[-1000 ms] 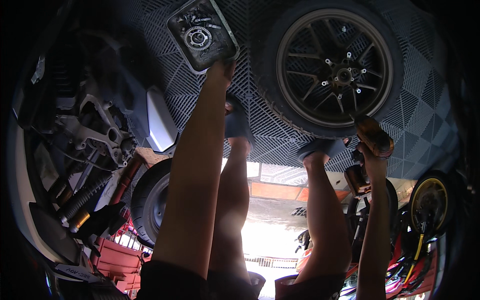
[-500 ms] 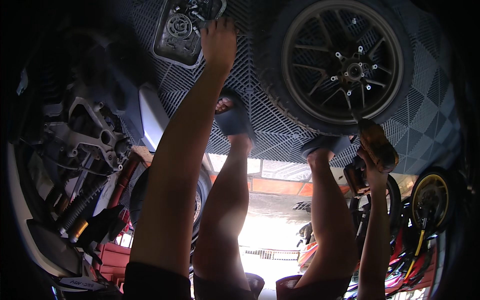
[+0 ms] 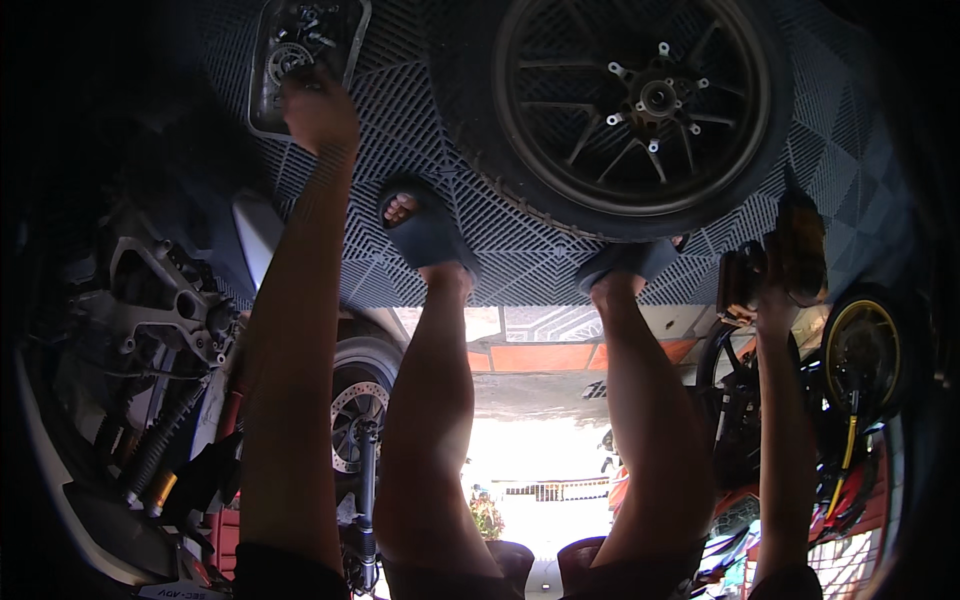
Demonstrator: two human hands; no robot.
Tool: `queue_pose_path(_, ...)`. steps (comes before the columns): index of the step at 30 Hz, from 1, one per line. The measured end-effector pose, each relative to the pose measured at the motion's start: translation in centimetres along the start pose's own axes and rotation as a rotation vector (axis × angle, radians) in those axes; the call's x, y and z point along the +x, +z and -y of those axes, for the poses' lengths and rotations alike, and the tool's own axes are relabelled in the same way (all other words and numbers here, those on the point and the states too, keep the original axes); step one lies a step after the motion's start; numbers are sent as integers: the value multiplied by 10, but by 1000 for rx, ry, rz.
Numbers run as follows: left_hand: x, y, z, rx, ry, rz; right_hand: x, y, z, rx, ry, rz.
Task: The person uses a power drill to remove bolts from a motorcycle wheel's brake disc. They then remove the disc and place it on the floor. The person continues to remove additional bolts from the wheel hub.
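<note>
My left hand [image 3: 322, 112] reaches over the near right part of a metal tray [image 3: 264, 122]. The tray holds a toothed ring [image 3: 290, 64] and several small metal parts. My left fingers point down into the tray, dark and blurred, so I cannot tell what they grip. At the right, my right hand [image 3: 772, 285] is wrapped around the handle of a cordless power driver [image 3: 802, 245], its nose pointing away from me. Between my hands a motorcycle wheel [image 3: 590, 195] lies flat, several silver mounting lugs around its hub [image 3: 657, 98]. The driver is apart from the wheel.
My sandalled feet [image 3: 430, 235] stand on grey ribbed floor tiles [image 3: 530, 270] just this side of the wheel. A partly stripped motorcycle [image 3: 150, 290] is close on the left. Another motorcycle with a yellow-rimmed wheel [image 3: 862, 352] stands at the right.
My left hand has moved from the tray's right edge to over its inside. The driver's tip has left the wheel, and my right hand has drawn it off to the right. The whole view has shifted.
</note>
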State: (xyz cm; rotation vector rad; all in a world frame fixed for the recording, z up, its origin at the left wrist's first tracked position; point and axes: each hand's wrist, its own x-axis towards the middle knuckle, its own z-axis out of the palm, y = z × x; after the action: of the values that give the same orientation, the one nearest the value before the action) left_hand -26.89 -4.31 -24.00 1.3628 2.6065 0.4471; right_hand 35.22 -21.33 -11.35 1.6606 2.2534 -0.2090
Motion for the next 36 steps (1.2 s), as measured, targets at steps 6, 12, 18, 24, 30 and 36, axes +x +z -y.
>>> queue_pose_path(6,-44,-41,33,425,254,-95,85,48,-70,318,348,-153)
queue_pose_path(12,-167,-33,-129,-220,813,372,115,51,-103,511,653,76)
queue_pose_path(18,-180,25,-243,-397,785,213,145,90,-107,579,616,195)
queue_pose_path(24,-175,65,-280,-220,818,328,131,104,-111,548,687,148)
queue_pose_path(30,-179,60,-288,-150,820,263,135,115,-120,600,789,230)
queue_pose_path(36,-187,-18,-248,-425,207,584,145,51,-71,317,711,170)
